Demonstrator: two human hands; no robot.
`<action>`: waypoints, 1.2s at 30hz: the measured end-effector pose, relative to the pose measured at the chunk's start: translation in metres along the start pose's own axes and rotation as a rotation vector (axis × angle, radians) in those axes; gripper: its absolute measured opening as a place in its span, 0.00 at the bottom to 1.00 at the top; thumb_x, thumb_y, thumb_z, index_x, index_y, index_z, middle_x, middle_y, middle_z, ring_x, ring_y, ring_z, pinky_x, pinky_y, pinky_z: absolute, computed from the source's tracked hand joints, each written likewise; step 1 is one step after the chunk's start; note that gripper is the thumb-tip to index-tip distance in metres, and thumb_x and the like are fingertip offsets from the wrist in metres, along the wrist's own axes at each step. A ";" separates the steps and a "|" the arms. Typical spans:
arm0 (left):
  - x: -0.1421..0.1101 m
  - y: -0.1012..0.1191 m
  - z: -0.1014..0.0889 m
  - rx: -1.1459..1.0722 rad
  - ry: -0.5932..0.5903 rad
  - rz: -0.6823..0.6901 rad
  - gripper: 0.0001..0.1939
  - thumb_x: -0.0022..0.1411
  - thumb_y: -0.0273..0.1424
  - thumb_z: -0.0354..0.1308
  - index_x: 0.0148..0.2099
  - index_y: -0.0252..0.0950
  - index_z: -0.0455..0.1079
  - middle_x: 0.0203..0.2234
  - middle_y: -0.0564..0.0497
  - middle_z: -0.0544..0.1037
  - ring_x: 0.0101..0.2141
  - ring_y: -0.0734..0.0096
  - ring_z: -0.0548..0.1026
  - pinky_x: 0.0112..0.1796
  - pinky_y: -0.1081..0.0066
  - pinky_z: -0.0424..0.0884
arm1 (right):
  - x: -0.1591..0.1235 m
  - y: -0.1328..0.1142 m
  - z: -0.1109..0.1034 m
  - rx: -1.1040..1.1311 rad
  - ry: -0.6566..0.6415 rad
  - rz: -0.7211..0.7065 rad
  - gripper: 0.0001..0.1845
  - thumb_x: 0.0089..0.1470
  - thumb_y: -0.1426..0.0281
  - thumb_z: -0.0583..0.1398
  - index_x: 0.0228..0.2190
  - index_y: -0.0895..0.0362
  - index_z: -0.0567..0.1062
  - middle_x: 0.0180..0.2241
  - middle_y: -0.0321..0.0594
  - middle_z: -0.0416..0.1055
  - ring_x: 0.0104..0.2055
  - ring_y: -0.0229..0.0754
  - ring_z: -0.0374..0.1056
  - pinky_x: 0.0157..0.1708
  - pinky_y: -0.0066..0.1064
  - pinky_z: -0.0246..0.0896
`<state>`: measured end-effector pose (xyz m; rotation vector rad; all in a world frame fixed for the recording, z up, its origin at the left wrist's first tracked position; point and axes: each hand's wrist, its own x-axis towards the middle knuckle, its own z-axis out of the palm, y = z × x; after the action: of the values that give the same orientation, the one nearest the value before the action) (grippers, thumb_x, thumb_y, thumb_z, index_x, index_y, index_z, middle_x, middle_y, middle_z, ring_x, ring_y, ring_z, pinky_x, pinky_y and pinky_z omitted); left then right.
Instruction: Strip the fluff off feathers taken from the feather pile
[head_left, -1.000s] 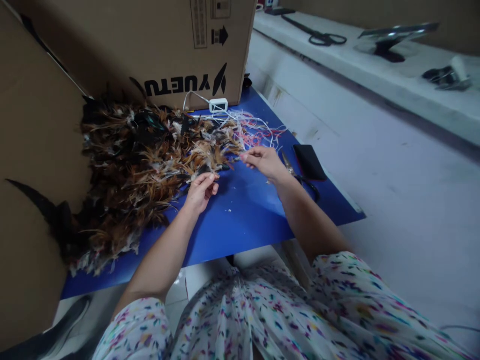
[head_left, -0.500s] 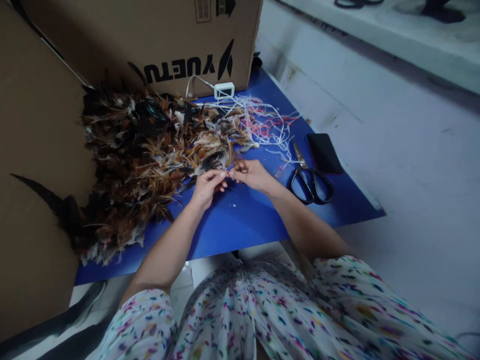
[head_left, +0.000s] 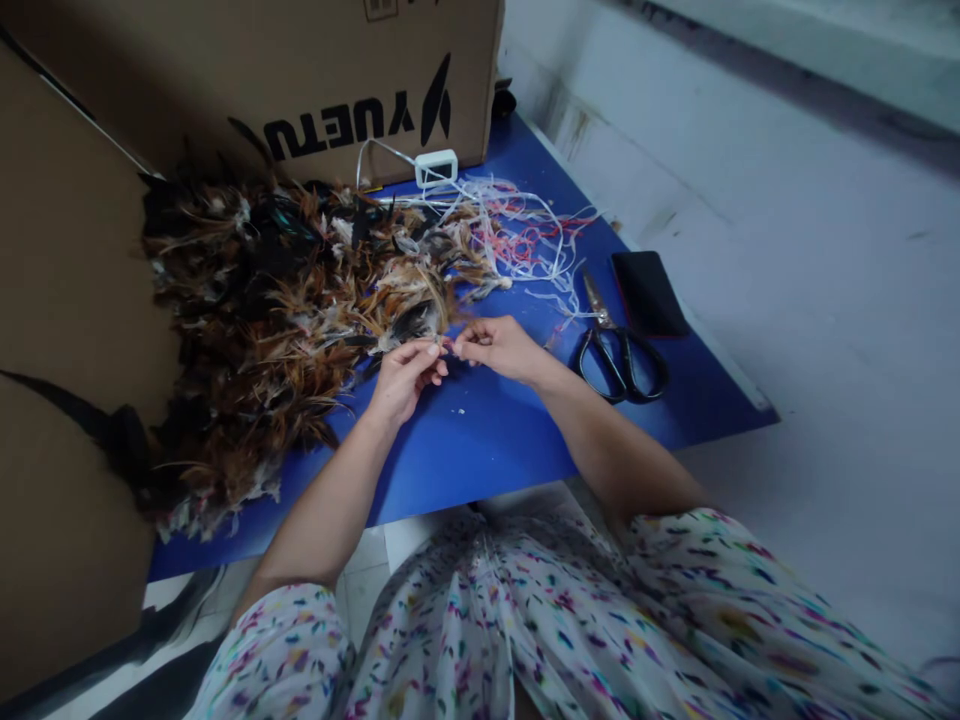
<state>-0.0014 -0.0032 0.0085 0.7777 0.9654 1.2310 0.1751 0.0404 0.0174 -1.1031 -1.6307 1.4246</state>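
Note:
A big heap of brown, black and white feathers (head_left: 262,310) lies on a blue sheet (head_left: 487,440). My left hand (head_left: 401,375) pinches the stem end of a small bunch of feathers (head_left: 416,322) at the heap's right edge. My right hand (head_left: 495,347) is closed in a pinch right against the left fingertips, on the same bunch end; a thin string may run between them but is too small to make out. A tangle of white and red strings (head_left: 525,240) lies just beyond the hands.
Black scissors (head_left: 619,355) and a dark flat case (head_left: 649,292) lie on the sheet right of my right hand. A cardboard box (head_left: 337,90) stands behind the heap, another cardboard wall (head_left: 67,300) at left. A small white device (head_left: 436,167) sits by the box. Pale floor at right.
My right hand came back from the strings to meet my left hand at the bunch of feathers. The view tilted down, bringing the scissors into sight.

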 end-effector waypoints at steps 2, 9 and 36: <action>-0.001 -0.001 0.002 0.017 -0.006 0.007 0.16 0.43 0.37 0.77 0.29 0.33 0.78 0.29 0.49 0.79 0.23 0.77 0.75 0.22 0.77 0.67 | 0.001 0.005 0.002 -0.019 -0.022 -0.013 0.11 0.45 0.63 0.65 0.24 0.58 0.75 0.20 0.34 0.69 0.23 0.33 0.62 0.26 0.28 0.56; 0.001 -0.003 0.002 0.038 0.015 -0.005 0.18 0.39 0.40 0.78 0.29 0.33 0.80 0.20 0.52 0.77 0.21 0.79 0.73 0.23 0.78 0.68 | 0.001 0.007 0.002 -0.040 -0.008 -0.038 0.11 0.45 0.62 0.65 0.25 0.58 0.76 0.20 0.33 0.71 0.23 0.33 0.62 0.25 0.27 0.57; 0.010 0.010 -0.010 -0.250 0.236 0.074 0.06 0.52 0.27 0.71 0.28 0.33 0.77 0.24 0.53 0.79 0.22 0.84 0.73 0.24 0.85 0.71 | -0.001 -0.008 -0.024 0.090 0.218 0.026 0.06 0.42 0.75 0.67 0.27 0.58 0.76 0.20 0.32 0.71 0.22 0.31 0.65 0.25 0.26 0.62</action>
<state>-0.0143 0.0079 0.0111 0.4821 0.9544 1.4997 0.1964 0.0487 0.0289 -1.1865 -1.3910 1.3305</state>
